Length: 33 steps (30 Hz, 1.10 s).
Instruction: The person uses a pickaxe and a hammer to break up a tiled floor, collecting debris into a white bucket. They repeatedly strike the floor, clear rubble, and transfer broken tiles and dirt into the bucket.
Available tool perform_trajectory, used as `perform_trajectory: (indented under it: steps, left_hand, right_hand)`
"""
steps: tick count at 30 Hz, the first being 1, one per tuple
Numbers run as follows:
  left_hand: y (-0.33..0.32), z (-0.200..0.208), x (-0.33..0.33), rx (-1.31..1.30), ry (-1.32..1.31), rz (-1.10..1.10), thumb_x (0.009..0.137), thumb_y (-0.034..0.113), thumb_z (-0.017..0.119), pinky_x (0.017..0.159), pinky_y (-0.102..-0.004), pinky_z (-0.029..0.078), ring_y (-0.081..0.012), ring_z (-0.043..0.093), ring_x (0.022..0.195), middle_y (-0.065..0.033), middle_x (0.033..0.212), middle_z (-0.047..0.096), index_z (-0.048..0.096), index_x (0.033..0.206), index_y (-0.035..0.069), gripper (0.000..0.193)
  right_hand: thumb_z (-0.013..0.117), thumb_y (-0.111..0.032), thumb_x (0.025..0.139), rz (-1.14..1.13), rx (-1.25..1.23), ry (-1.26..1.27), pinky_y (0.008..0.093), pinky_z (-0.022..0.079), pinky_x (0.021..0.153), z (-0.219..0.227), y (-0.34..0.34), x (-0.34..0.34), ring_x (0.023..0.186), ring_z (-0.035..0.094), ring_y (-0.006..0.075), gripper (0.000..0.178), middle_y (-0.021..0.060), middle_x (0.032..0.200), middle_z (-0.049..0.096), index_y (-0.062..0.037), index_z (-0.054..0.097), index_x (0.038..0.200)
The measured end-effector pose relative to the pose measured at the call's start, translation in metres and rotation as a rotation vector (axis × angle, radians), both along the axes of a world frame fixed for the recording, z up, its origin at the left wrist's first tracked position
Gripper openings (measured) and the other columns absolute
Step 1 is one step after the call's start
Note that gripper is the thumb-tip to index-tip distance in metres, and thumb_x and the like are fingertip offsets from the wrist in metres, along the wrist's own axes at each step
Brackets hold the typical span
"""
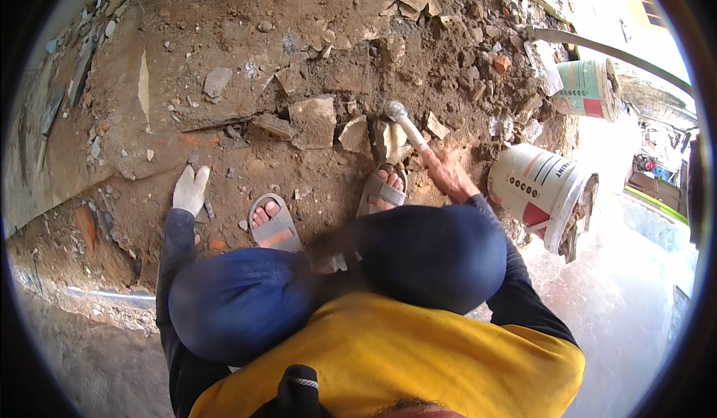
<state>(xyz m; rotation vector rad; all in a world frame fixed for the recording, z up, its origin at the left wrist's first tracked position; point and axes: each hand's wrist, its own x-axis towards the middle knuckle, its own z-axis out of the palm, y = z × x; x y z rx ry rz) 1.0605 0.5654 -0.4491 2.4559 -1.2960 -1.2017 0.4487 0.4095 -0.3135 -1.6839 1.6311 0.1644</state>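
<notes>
So the right hand [449, 176] is bare and wrapped around the lower end of the hammer [411, 131], index finger lying along the handle. The hammer runs from that fist up and to the left, with its head at the far end, right by a broken chunk [394, 145] just past the toes of the right sandal [371, 203]. Can't tell if the head's actually touching the chunk. A squarish slab [312, 122] sits further left.

Left hand [191, 190] has a pale glove on and is way over left, well apart from the hammer. Its fingers are stretched out with a little gap at the tips, over the dirt [160, 228]; can't tell if it's resting there. White bucket [532, 183] is just right of the right hand, and a green bucket [582, 89] is beyond it.
</notes>
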Motion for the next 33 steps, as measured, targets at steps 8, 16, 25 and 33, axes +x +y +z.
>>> perform_trajectory:
  steps: [8, 16, 25, 33]
  left_hand:
    - [-0.013, 0.027, -0.006, 0.020, -0.008, -0.022, 0.104, 0.049, 0.062, 0.103, -0.0502, 0.050, -0.0471, 0.066, 0.123, -0.0330, 0.124, 0.070, 0.063, 0.133, -0.005, 0.061]
    - [-0.014, 0.020, -0.008, 0.010, -0.015, -0.019, 0.104, 0.047, 0.061, 0.095, -0.0529, 0.050, -0.0492, 0.068, 0.110, -0.0321, 0.108, 0.071, 0.064, 0.115, -0.005, 0.052]
    - [-0.002, 0.011, -0.002, -0.045, 0.106, 0.070, 0.106, 0.042, 0.060, 0.092, -0.0491, 0.050, -0.0450, 0.068, 0.104, -0.0285, 0.105, 0.070, 0.064, 0.116, -0.006, 0.049]
    - [0.001, 0.007, -0.008, -0.120, 0.025, 0.060, 0.106, 0.047, 0.060, 0.092, -0.0497, 0.051, -0.0453, 0.069, 0.103, -0.0292, 0.106, 0.071, 0.064, 0.121, -0.005, 0.055]
  right_hand:
    - [0.050, -0.070, 0.106, -0.432, 0.100, -0.463, 0.0372, 0.045, 0.050, -0.037, -0.112, 0.098, 0.058, 0.053, 0.0150, 0.072, 0.0010, 0.072, 0.052, 0.0000, 0.064, 0.102]
    - [0.047, -0.077, 0.104, -0.532, -0.014, -0.595, 0.0338, 0.044, 0.046, -0.039, -0.095, 0.079, 0.052, 0.051, 0.0135, 0.072, 0.0003, 0.067, 0.051, -0.0077, 0.059, 0.091]
    - [0.045, -0.078, 0.104, -0.186, 0.037, 0.032, 0.0483, 0.061, 0.078, -0.037, -0.091, 0.036, 0.088, 0.075, 0.0280, 0.085, 0.0176, 0.097, 0.075, -0.0002, 0.069, 0.127]
    - [0.056, -0.069, 0.104, -0.032, -0.224, 0.414, 0.0477, 0.060, 0.074, -0.031, -0.045, -0.139, 0.084, 0.073, 0.0358, 0.070, 0.0218, 0.105, 0.073, -0.0037, 0.070, 0.125]
